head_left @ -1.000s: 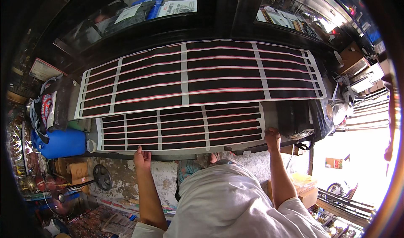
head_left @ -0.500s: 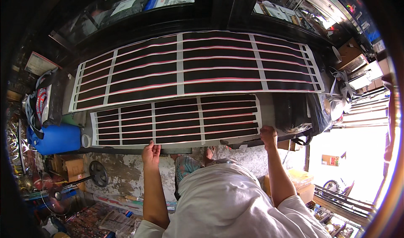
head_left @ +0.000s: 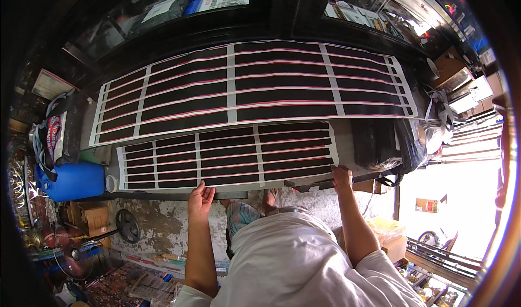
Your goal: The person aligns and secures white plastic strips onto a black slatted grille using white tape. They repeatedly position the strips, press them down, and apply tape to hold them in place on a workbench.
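Observation:
A smaller long sheet (head_left: 228,148) with black panels, white bands and thin red lines lies along the near side of the grey worktop. At its near edge, left of centre, my left hand (head_left: 201,199) has its palm turned up and fingers apart, the fingertips at the border. My right hand (head_left: 342,177) is closed at the sheet's near right corner, its fingertips partly hidden. Behind lies a larger sheet (head_left: 282,82) of the same pattern, its near edge beside the far edge of the smaller one.
A blue plastic jerrycan (head_left: 73,180) and a white cup (head_left: 111,183) stand at the left end. Black plastic bags (head_left: 410,144) lie at the right. Dark framed glass cabinets rise behind. Below the left end are a black handwheel (head_left: 128,225) and a cardboard box (head_left: 93,217).
My left hand has shifted slightly right along the near edge and its fingers have spread. My right hand has moved a little left and down at the corner. The sheets have barely moved.

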Demonstrator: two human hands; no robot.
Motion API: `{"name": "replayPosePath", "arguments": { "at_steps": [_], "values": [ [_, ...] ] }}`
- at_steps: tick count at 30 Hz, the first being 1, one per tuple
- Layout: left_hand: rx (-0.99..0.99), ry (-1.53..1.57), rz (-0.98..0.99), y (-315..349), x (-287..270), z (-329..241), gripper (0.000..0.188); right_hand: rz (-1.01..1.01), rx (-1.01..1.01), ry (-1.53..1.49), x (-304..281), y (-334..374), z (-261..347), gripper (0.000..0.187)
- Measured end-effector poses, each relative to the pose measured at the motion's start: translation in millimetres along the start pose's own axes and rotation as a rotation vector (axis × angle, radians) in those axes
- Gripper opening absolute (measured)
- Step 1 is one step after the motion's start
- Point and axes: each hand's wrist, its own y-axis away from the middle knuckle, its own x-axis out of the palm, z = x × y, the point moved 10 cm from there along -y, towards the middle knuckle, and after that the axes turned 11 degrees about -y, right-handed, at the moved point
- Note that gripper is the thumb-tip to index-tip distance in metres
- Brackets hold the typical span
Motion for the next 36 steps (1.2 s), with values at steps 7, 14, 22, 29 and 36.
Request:
{"name": "replayPosePath", "arguments": {
  "at_steps": [7,14,22,29,36],
  "values": [
    [0.013,-0.113,-0.029,3,8,17,0.013,0.014,-0.073,0.171,-4,2,5,0.024],
    [0.030,-0.176,-0.073,9,8,14,0.011,-0.003,-0.175,0.539,0,3,33,0.034],
    [0.043,-0.196,-0.116,8,10,15,0.014,-0.044,-0.299,0.756,6,-5,34,0.045],
    [0.001,-0.083,-0.004,14,19,23,0.014,-0.001,-0.278,0.584,4,1,32,0.046],
    [0.008,-0.096,0.166,54,76,53,0.014,0.037,-0.109,-0.096,3,10,1,0.022]
  ]
}}
